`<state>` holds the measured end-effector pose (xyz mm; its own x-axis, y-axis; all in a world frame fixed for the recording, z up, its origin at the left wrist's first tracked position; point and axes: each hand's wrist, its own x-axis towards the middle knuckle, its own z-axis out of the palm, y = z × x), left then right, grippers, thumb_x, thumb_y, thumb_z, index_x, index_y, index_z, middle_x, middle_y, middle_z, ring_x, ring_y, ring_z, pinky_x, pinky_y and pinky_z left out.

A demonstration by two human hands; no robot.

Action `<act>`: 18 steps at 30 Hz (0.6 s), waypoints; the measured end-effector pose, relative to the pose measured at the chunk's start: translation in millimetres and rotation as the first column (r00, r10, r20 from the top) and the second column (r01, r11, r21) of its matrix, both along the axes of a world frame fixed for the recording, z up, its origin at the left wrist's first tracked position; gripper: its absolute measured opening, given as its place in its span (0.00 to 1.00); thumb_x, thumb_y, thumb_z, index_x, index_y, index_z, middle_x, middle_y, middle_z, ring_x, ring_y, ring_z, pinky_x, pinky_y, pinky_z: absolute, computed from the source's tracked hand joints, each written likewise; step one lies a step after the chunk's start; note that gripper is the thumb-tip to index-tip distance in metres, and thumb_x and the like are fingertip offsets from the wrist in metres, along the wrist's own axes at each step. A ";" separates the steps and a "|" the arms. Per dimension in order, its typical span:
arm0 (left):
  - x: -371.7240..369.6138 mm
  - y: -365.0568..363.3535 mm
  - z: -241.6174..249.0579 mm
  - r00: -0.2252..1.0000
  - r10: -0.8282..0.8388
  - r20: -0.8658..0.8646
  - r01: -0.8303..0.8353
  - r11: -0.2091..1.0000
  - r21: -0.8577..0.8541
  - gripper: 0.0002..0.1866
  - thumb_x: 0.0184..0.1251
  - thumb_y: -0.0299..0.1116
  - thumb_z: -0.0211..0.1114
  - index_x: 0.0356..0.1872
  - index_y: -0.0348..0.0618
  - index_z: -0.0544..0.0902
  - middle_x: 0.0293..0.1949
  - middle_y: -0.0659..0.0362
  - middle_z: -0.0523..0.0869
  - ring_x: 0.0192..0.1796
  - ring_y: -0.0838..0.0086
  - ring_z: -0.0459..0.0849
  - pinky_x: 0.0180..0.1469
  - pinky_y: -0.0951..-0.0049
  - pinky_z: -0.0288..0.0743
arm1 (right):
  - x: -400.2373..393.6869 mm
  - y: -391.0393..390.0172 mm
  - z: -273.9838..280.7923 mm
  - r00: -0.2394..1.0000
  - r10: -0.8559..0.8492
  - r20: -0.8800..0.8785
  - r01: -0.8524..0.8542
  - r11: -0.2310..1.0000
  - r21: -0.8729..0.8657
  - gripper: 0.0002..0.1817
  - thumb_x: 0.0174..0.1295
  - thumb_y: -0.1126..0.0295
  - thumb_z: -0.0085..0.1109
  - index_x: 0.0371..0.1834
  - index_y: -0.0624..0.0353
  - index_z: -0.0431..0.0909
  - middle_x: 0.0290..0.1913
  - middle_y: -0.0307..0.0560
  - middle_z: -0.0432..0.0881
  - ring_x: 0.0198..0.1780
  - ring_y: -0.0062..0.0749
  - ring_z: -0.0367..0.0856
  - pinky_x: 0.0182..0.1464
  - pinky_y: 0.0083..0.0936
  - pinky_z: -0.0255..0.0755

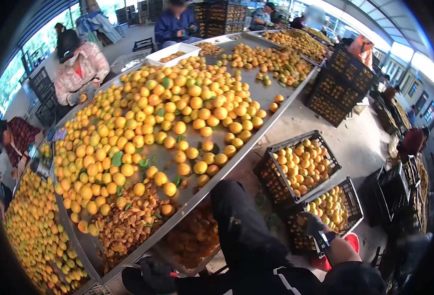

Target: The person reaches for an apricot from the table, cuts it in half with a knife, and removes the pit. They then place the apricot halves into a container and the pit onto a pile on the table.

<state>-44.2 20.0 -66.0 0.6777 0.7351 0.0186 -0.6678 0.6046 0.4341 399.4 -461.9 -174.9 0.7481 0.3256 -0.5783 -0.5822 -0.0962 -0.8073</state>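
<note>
My left hand (154, 275), in a dark glove, is down at the table's near edge, its fingers closed round a red-handled tool (173, 274) whose working end is mostly hidden. On the right, my right hand (312, 222) wears a grey glove and reaches to the near side of a black crate (355, 209) of yellow-orange apricots. Its fingers are curled on an apricot (301, 221). A large heap of apricots (148, 118) with green leaves covers much of the metal table (217, 184). Close to my left hand lies a pile of wet brown-orange pieces (128, 223).
Another full crate (295, 196) adjoins the first. Beneath the table edge is a container of brown pieces (190, 241). Stacked crates (342, 86) stand beyond, and a white tray (175, 53) sits at the far edge. People (82, 64) work around the tables.
</note>
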 end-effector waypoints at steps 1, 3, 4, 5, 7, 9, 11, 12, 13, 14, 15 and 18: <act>1.9 -3.4 6.3 0.990 0.085 -0.109 -0.087 0.996 -0.014 0.19 0.80 0.46 0.43 0.45 0.43 0.78 0.21 0.63 0.65 0.19 0.78 0.61 0.24 0.73 0.63 | -1.9 -47.3 -42.1 0.934 0.222 0.279 -0.162 0.961 -0.223 0.12 0.64 0.64 0.57 0.48 0.53 0.78 0.41 0.48 0.82 0.43 0.39 0.81 0.47 0.35 0.78; 6.7 -5.7 19.6 0.990 0.045 -0.137 -0.056 0.995 -0.078 0.18 0.80 0.46 0.44 0.43 0.43 0.77 0.20 0.64 0.65 0.20 0.78 0.61 0.24 0.73 0.63 | -9.4 -136.8 -100.4 0.906 0.286 0.313 -0.139 0.898 -0.417 0.12 0.64 0.64 0.56 0.49 0.53 0.78 0.39 0.49 0.83 0.40 0.42 0.83 0.45 0.36 0.79; 8.1 -6.7 24.3 0.988 0.021 -0.154 -0.043 0.988 -0.147 0.18 0.80 0.45 0.45 0.41 0.44 0.77 0.20 0.64 0.64 0.20 0.77 0.62 0.24 0.72 0.62 | -3.8 -161.5 -107.4 0.988 0.082 0.132 -0.025 0.922 -0.387 0.12 0.64 0.64 0.55 0.49 0.54 0.78 0.39 0.50 0.84 0.39 0.44 0.83 0.44 0.37 0.79; 5.1 -4.3 15.5 0.987 0.024 -0.156 -0.046 0.989 -0.138 0.18 0.80 0.45 0.45 0.41 0.44 0.77 0.20 0.64 0.64 0.20 0.77 0.62 0.24 0.72 0.62 | -0.1 -166.0 -81.5 0.884 0.400 0.244 -0.082 0.645 -0.759 0.15 0.63 0.65 0.57 0.52 0.55 0.78 0.41 0.51 0.85 0.44 0.44 0.83 0.48 0.35 0.78; -4.0 2.6 -16.6 0.975 -0.016 -0.222 -0.010 0.993 -0.113 0.15 0.76 0.46 0.52 0.32 0.49 0.70 0.17 0.67 0.65 0.15 0.80 0.63 0.17 0.77 0.61 | 19.1 -169.9 -10.4 0.779 0.624 0.066 -0.003 0.109 -0.994 0.20 0.62 0.66 0.58 0.58 0.57 0.75 0.44 0.57 0.85 0.49 0.47 0.83 0.53 0.35 0.76; -1.3 0.4 -18.1 0.962 0.034 -0.271 -0.075 0.987 -0.142 0.15 0.76 0.47 0.52 0.32 0.49 0.71 0.18 0.67 0.67 0.14 0.80 0.63 0.17 0.77 0.60 | 32.2 -164.4 -15.8 0.914 0.210 0.348 0.301 0.227 -0.926 0.21 0.63 0.64 0.57 0.60 0.56 0.73 0.45 0.63 0.83 0.49 0.52 0.83 0.53 0.38 0.74; 0.9 1.7 -18.5 0.947 0.094 -0.308 -0.151 0.975 -0.166 0.16 0.76 0.48 0.51 0.32 0.48 0.71 0.18 0.67 0.68 0.14 0.80 0.63 0.17 0.77 0.60 | 47.2 -120.5 -3.8 0.703 -0.214 0.678 0.709 0.131 -0.693 0.18 0.65 0.63 0.57 0.54 0.60 0.75 0.43 0.61 0.84 0.46 0.50 0.82 0.49 0.37 0.73; 0.2 1.8 -18.8 0.942 0.092 -0.322 -0.137 0.983 -0.119 0.16 0.76 0.47 0.51 0.33 0.48 0.73 0.19 0.67 0.69 0.15 0.80 0.63 0.17 0.76 0.61 | 20.2 -18.7 94.1 0.713 -0.180 0.677 0.696 0.299 -0.653 0.17 0.63 0.64 0.58 0.50 0.64 0.75 0.42 0.57 0.84 0.46 0.45 0.82 0.50 0.34 0.72; -0.9 2.0 -19.5 0.937 0.093 -0.338 -0.124 0.990 -0.072 0.15 0.77 0.47 0.51 0.35 0.48 0.74 0.20 0.67 0.70 0.15 0.80 0.64 0.17 0.76 0.61 | 53.3 -27.6 48.5 0.660 -0.048 0.750 0.654 0.528 -0.542 0.14 0.63 0.65 0.59 0.47 0.64 0.77 0.40 0.55 0.84 0.45 0.44 0.82 0.49 0.34 0.72; -1.9 1.6 -22.4 0.935 0.108 -0.338 -0.138 0.988 -0.067 0.15 0.77 0.47 0.51 0.35 0.48 0.74 0.20 0.67 0.70 0.15 0.80 0.64 0.17 0.76 0.61 | 49.4 32.0 80.7 0.607 0.074 0.791 0.567 0.657 -0.497 0.13 0.63 0.65 0.59 0.44 0.64 0.77 0.40 0.54 0.84 0.43 0.43 0.81 0.48 0.34 0.72; -3.4 -0.7 -26.7 0.925 0.129 -0.356 -0.186 0.974 -0.130 0.14 0.76 0.46 0.53 0.35 0.47 0.74 0.20 0.66 0.70 0.16 0.80 0.65 0.18 0.76 0.62 | 69.0 70.8 65.6 0.456 0.106 0.884 0.543 0.753 -0.371 0.12 0.63 0.66 0.59 0.43 0.64 0.78 0.40 0.53 0.83 0.44 0.42 0.81 0.48 0.32 0.73; 15.5 -15.3 6.8 0.684 0.297 -0.666 -0.168 0.953 0.252 0.14 0.77 0.44 0.51 0.38 0.46 0.76 0.20 0.65 0.68 0.18 0.78 0.64 0.21 0.74 0.62 | 98.4 220.7 108.2 0.384 0.229 0.894 0.233 0.913 -0.334 0.13 0.60 0.69 0.62 0.46 0.62 0.79 0.45 0.56 0.81 0.48 0.47 0.80 0.51 0.34 0.74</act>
